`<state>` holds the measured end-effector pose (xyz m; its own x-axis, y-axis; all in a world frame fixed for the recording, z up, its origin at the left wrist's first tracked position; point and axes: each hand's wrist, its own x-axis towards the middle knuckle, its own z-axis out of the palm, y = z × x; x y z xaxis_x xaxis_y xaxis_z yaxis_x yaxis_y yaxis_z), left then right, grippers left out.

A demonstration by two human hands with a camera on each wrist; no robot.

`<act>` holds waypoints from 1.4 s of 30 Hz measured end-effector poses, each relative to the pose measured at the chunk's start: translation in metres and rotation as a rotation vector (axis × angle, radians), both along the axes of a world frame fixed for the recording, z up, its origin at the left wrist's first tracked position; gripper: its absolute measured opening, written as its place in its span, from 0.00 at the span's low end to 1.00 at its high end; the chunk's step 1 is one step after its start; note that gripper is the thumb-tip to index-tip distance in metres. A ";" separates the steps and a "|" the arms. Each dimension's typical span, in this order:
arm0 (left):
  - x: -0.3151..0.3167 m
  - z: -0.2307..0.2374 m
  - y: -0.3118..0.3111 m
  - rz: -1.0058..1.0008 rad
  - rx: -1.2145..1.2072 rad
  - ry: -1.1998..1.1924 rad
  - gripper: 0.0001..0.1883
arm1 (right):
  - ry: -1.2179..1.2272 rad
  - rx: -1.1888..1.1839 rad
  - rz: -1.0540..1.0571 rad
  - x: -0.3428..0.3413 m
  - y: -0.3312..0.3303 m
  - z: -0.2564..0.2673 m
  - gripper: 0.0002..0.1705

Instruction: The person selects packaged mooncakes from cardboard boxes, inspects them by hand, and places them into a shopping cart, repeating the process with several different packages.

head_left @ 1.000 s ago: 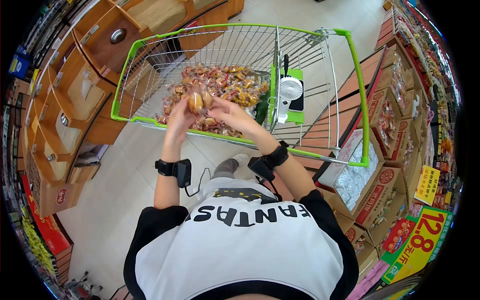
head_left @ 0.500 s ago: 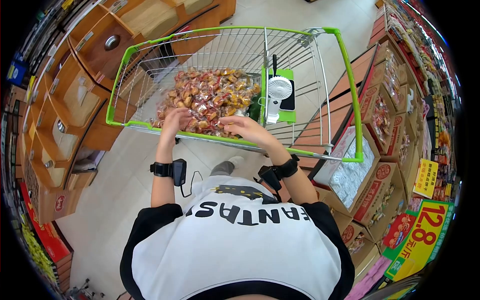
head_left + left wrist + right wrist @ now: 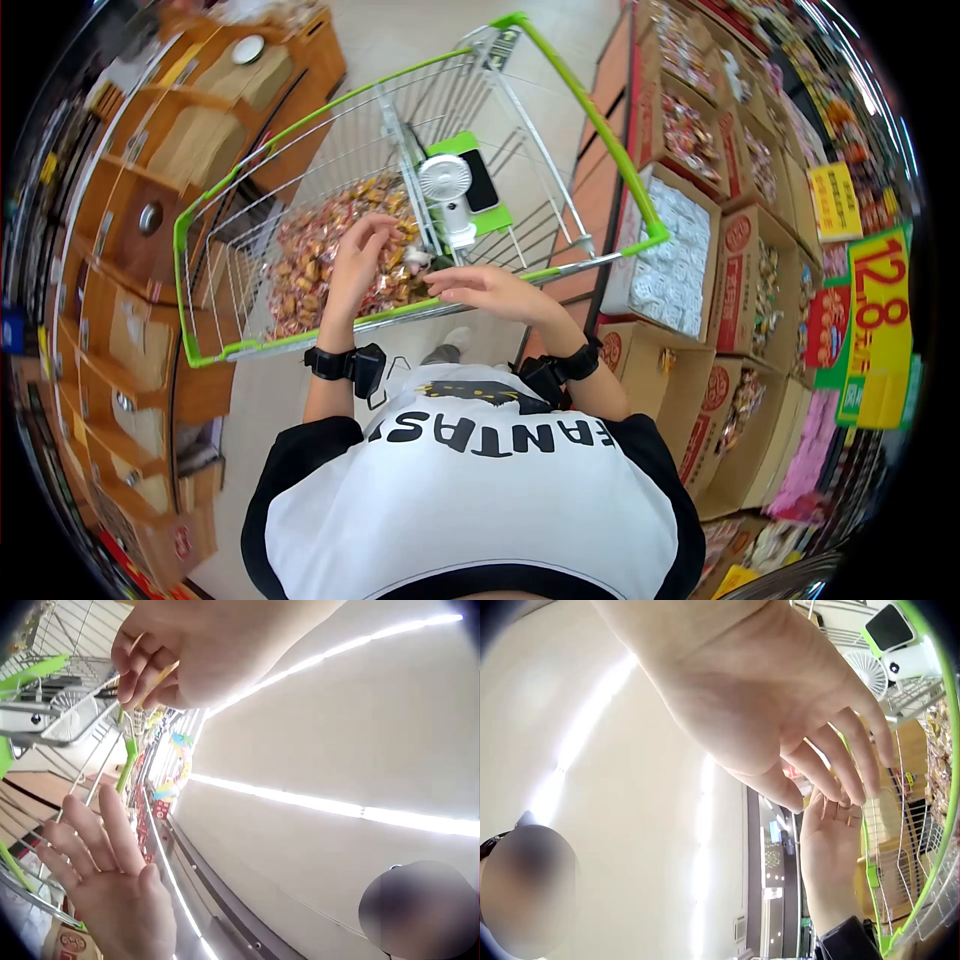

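Packaged snacks in clear and red wrappers [image 3: 300, 260] fill the lower part of a green-rimmed cart [image 3: 228, 346]. Over their near side is the left hand [image 3: 358, 262], empty, fingers loosely bent; the left wrist view shows this hand [image 3: 187, 656] with slack fingers. The right hand [image 3: 492, 290] hovers by the cart's near rim with fingers fairly straight and nothing in it; in the right wrist view the hand [image 3: 757, 697] has its palm showing. The two hands stand apart. A white fan [image 3: 445, 180] and a phone [image 3: 481, 180] lie on the cart's green seat panel.
Wooden bins [image 3: 140, 330] line the left side. On the right are cardboard boxes of packaged goods [image 3: 735, 265], a bin of white packets [image 3: 672, 260] and a yellow-green price sign [image 3: 880, 320]. Tiled floor [image 3: 400, 30] shows beyond the cart.
The round item held between both hands a second ago is out of them. The hands have parted, and the cart has turned in view, with the shelves shifting around it.
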<state>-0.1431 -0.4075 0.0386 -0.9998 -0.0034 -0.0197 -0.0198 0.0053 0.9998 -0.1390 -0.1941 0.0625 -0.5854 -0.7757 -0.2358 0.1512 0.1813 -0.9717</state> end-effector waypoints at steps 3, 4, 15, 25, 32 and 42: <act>-0.009 0.024 0.033 -0.123 0.014 -0.003 0.10 | 0.082 -0.010 -0.127 0.010 0.028 0.002 0.21; -0.011 0.029 0.045 -0.173 0.027 -0.019 0.10 | 0.091 -0.036 -0.174 0.014 0.036 0.003 0.21; -0.033 0.029 0.170 -0.677 0.010 -0.027 0.10 | 0.071 -0.116 -0.633 0.074 0.135 0.000 0.20; 0.001 0.028 0.267 -1.004 -0.060 -0.049 0.09 | 0.094 -0.241 -0.981 0.142 0.213 0.017 0.20; 0.023 0.015 0.296 -1.091 -0.040 -0.089 0.10 | 0.144 -0.235 -1.100 0.178 0.244 0.014 0.20; 0.011 0.006 0.305 -1.225 -0.020 -0.167 0.10 | 0.183 -0.187 -1.389 0.206 0.247 0.030 0.18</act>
<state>-0.1323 -0.1027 0.0447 -0.3291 0.9309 -0.1582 -0.1189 0.1254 0.9850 0.0667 0.0532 0.0928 -0.8981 0.4384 -0.0337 -0.0317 -0.1410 -0.9895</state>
